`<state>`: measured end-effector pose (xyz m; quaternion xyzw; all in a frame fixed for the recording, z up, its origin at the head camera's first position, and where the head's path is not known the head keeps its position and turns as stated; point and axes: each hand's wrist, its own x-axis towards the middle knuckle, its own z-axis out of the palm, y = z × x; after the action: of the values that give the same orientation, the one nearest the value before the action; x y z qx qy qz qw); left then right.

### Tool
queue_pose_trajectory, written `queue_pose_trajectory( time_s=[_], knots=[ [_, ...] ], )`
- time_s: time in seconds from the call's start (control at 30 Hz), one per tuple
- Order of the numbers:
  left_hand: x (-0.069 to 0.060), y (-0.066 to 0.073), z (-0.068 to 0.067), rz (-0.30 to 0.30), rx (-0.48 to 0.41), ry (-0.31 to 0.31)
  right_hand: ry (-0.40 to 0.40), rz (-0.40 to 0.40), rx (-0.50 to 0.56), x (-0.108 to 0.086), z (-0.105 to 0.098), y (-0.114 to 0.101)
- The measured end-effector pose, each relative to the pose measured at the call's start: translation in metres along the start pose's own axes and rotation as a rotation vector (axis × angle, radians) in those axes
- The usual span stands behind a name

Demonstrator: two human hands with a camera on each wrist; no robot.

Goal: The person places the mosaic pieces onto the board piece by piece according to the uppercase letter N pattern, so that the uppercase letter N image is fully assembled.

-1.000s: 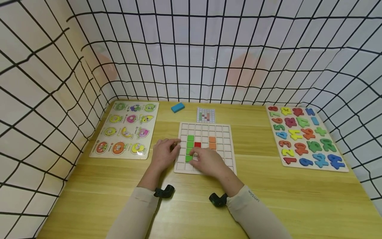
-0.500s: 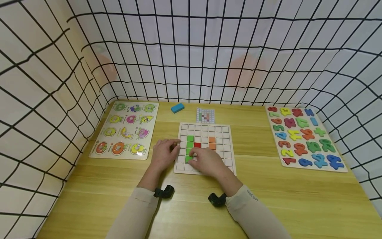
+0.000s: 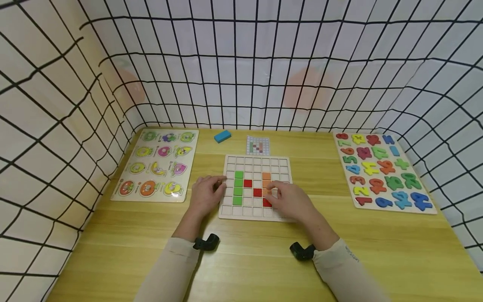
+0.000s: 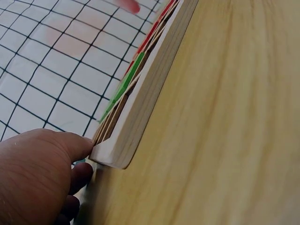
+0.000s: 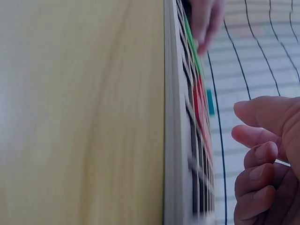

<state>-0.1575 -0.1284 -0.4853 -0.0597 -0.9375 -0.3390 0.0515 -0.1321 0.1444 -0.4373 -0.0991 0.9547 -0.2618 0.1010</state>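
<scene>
In the head view, a pale wooden grid board [image 3: 241, 213] lies in the middle of the table. It holds a column of green squares [image 3: 238, 187], a red square [image 3: 247, 183] with two more red ones stepping down rightward, and an orange column [image 3: 266, 176] partly hidden by fingers. My left hand [image 3: 205, 195] rests at the board's left edge, its thumb touching the side, as the left wrist view also shows. Over the board's right part hovers my right hand [image 3: 293, 202]. Its thumb and index finger are apart with nothing between them in the right wrist view.
A small pattern card [image 3: 258, 145] lies behind the board, with a blue block [image 3: 222, 136] to its left. A fruit puzzle board [image 3: 154, 165] is at left, a number puzzle board [image 3: 385, 173] at right. Black wire mesh [image 3: 241, 84] encloses the back and sides.
My right hand has moved rightward, away from the green column to the orange one. Two lower red squares that it covered now show. My left hand stays at the board's edge.
</scene>
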Motion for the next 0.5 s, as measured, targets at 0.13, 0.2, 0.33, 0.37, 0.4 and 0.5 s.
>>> queue_pose_trajectory(
  time_s=[0.13,0.2,0.33,0.37,0.4,0.5],
  knots=[
    [0.0,-0.002,0.0,-0.005,-0.008,0.0,0.017,0.09,0.003,-0.005,-0.017,0.022],
    [-0.001,-0.002,-0.001,-0.009,-0.028,0.008,0.036,0.116,-0.01,-0.007,-0.026,0.033],
    [-0.001,-0.001,-0.004,-0.026,-0.078,0.033,0.093,0.125,-0.043,-0.008,-0.046,0.056],
    [-0.001,0.0,-0.005,-0.031,-0.086,0.035,0.111,0.122,-0.058,-0.008,-0.052,0.061],
    [-0.001,0.0,-0.006,-0.037,-0.089,0.035,0.127,0.119,-0.077,-0.008,-0.058,0.066],
    [0.003,0.001,-0.012,-0.029,-0.051,0.021,0.177,0.125,-0.154,-0.006,-0.076,0.077]
  ],
)
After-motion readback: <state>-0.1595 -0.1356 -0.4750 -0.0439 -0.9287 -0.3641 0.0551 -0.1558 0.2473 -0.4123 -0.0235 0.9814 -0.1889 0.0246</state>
